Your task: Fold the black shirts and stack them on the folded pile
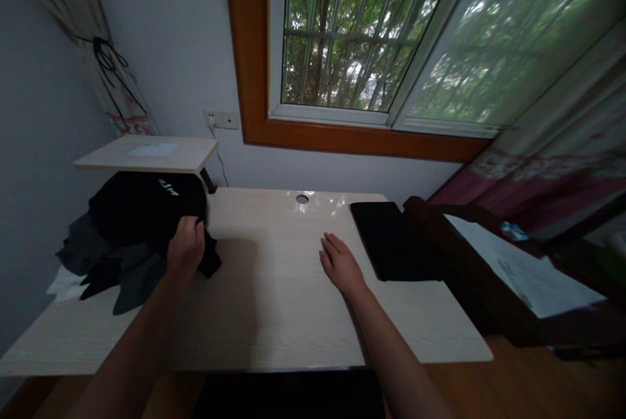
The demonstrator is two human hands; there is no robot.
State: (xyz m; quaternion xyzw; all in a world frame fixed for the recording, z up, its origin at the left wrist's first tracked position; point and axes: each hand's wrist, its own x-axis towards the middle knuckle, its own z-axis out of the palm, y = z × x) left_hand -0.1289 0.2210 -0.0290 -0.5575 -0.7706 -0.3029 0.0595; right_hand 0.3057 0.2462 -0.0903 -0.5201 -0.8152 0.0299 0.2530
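On the left of the desk lies a heap of clothes. Its top piece is a black garment (141, 207) with white lettering, and beneath it show a dark grey garment (141, 275) and a white cloth (66, 285). My left hand (186, 243) is closed on the right edge of the black garment, fingertips partly hidden in the fabric. My right hand (341, 264) rests palm down on the pale wooden desk (293, 315), fingers stretched out, holding nothing. Just right of it is a flat black rectangular item (396, 243).
A raised shelf (190, 153) overhangs the back of the heap, carrying a sheet of paper (152, 150). A cable hole (302, 199) sits near the desk's back edge. Dark furniture (469, 275) with a pale sheet (523, 269) stands at the right. Behind are a wall socket (220, 120) and window.
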